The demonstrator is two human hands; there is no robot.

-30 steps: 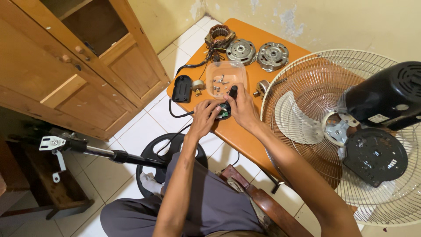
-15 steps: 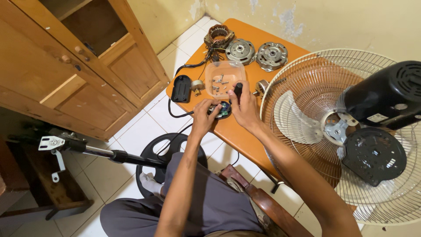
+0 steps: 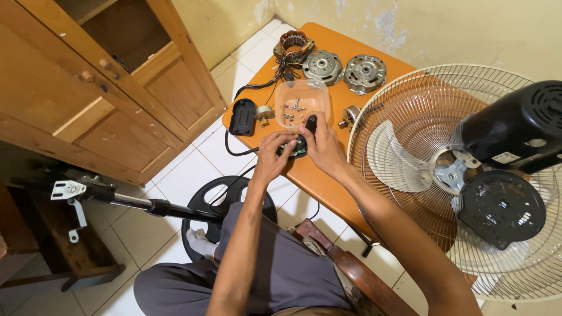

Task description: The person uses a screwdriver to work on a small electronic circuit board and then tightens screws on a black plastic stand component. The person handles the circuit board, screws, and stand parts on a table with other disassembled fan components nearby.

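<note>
Here, a small dark switch part with a green circuit board [image 3: 297,147] sits pinched between two bare hands at the near edge of an orange table [image 3: 328,187]. The left hand [image 3: 274,157] curls its fingers closed around the part's left end, while the right hand [image 3: 322,149] grips its right side and also holds a black-handled tool [image 3: 310,124], whose long axis runs up and away from the person, toward the far wall. How the part's own long axis lies is hard to tell, as the fingers cover most of it. Just beyond the hands stands a clear plastic container [image 3: 302,100] with loose screws inside. To its left lies a black cover plate [image 3: 242,116] with a cable trailing off it; farther back rest a copper-wound stator [image 3: 293,44] and two round metal motor housings [image 3: 343,68]. A large fan grille [image 3: 410,134] leans at the table's right, with a black motor casing [image 3: 518,131] on it. A wooden cabinet [image 3: 88,99] stands at left.
</note>
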